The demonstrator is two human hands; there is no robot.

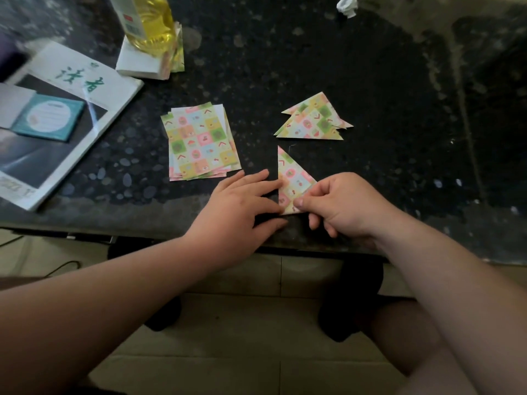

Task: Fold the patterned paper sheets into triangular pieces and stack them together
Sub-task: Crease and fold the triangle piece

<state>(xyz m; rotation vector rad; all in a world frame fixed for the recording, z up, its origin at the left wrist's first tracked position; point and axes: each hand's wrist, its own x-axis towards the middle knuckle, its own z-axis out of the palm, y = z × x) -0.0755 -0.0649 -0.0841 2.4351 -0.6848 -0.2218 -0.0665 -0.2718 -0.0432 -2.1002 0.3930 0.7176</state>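
A folded patterned triangle (291, 178) lies near the table's front edge. My left hand (239, 206) presses its left side with straight fingers. My right hand (339, 203) pinches the triangle's lower right corner between thumb and forefinger. A pile of flat patterned sheets (199, 141) lies to the left of the triangle. Behind the triangle sits a loose stack of folded triangles (313, 119).
The dark speckled table (370, 81) ends just below my hands. A magazine (65, 109) with a teal booklet (48, 116) lies at the left. A yellow bottle (148, 21) stands on a white pack at the back. A crumpled white paper (346, 5) lies far back.
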